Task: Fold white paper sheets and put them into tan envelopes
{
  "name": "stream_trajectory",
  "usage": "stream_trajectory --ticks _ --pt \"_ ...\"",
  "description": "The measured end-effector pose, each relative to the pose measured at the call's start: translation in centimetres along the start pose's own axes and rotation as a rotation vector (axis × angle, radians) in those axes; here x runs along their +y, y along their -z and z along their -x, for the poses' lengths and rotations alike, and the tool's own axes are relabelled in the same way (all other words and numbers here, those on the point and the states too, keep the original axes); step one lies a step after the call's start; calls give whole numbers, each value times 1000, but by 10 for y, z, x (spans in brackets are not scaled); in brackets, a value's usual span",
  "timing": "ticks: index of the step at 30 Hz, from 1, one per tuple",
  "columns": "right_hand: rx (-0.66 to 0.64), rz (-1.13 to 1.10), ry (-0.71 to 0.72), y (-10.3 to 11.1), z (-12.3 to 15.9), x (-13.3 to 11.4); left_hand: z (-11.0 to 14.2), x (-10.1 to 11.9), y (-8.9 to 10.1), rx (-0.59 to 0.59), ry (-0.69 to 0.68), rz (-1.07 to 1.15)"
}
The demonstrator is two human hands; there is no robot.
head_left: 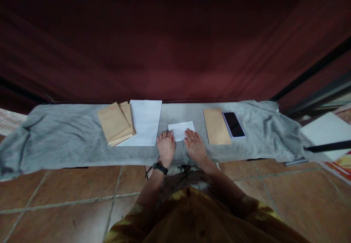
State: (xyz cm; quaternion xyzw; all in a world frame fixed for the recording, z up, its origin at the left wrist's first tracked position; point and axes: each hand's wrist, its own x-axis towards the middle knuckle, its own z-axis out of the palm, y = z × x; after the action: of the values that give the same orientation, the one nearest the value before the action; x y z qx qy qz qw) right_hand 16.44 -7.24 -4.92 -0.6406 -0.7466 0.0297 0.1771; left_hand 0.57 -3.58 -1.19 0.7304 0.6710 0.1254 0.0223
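A small white folded sheet of paper (180, 129) lies flat on the grey cloth in front of me. My left hand (166, 148) rests at its left edge, fingers stretched out, a dark watch on the wrist. Flat on the paper's right part lie the fingertips of my right hand (195, 146), its fingers extended. Neither hand grips anything. Left of my left hand are larger white sheets (145, 122), partly under a pile of brown envelopes (113, 120). A single brown envelope (217, 126) lies to the right of my right hand.
A phone (234, 124) with a dark screen lies right of the single envelope. Grey cloth (68, 137) covers the narrow table, bunched at both ends. Behind it hangs a dark red curtain (175, 52). At far right are white papers (327, 133) and a black bar.
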Motion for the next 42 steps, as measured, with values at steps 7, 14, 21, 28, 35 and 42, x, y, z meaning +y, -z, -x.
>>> stream_trajectory --ticks 7,14,21,28,35,42 --pt "-32 -25 -35 3 -1 -1 22 12 -18 31 -281 77" --pt "-31 -53 -9 7 -6 -7 31 19 -27 -150 -280 44" --pt "-47 -97 66 0 -6 -12 30 19 -28 -201 -274 13" --pt "-37 4 79 0 3 1 34 15 -28 -154 -216 49" --pt "43 24 -1 -3 12 9 35 0 -26 -87 -119 52" --pt "82 49 -85 -6 17 6 28 5 -19 -62 -52 46"
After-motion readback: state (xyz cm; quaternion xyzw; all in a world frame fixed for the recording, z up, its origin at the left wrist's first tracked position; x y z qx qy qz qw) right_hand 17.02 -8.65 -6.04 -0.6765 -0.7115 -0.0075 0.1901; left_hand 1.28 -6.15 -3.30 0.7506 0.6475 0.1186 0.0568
